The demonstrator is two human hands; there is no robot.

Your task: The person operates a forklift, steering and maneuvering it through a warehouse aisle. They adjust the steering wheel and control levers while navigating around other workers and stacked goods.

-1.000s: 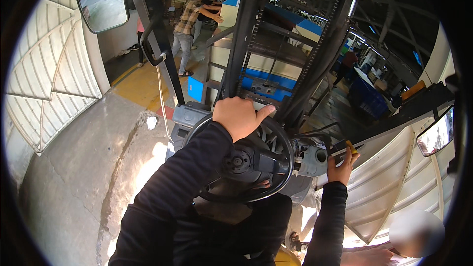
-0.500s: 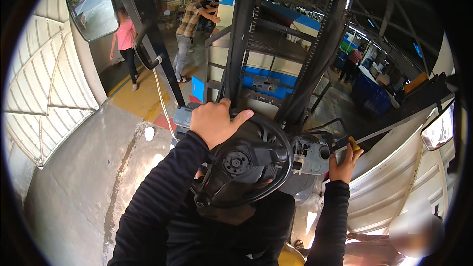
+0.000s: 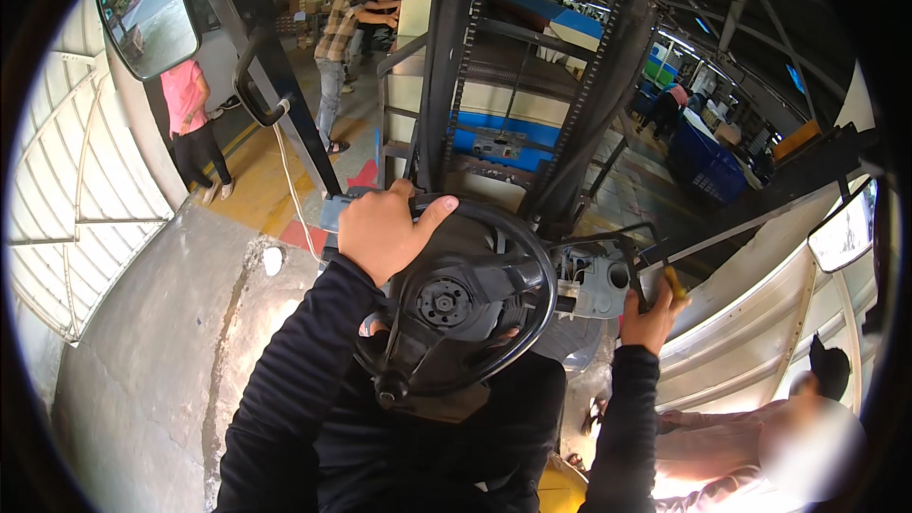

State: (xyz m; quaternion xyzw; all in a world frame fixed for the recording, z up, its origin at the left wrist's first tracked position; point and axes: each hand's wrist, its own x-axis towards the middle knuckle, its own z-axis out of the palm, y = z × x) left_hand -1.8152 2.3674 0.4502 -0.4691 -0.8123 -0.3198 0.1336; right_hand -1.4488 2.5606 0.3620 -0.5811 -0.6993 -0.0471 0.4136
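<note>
A black steering wheel [image 3: 549,299] with a spinner knob [image 3: 390,387] at its lower left lies in front of me. My left hand [image 3: 385,233] rests over the wheel's upper left rim, fingers curled over the far side and thumb stretched out to the right. To the right of the wheel, my right hand [image 3: 652,320] is closed around a lever with a yellow part [image 3: 675,283] showing at the fingers. Ahead stands a forklift's black mast [image 3: 446,66]. Beyond it is a large cream and blue machine [image 3: 503,138], partly hidden by the mast.
At left, a person in a pink top [image 3: 185,100] stands near a white corrugated door [image 3: 85,161]. People, one in a checked shirt [image 3: 337,33], have arms against the cream machine. Another person [image 3: 722,446] is close at lower right. A blue crate [image 3: 703,161] stands right.
The view has shifted slightly. The person in pink appears farther left, partly behind the mirror, and more of the person at lower right shows. Both my hands keep their holds.
</note>
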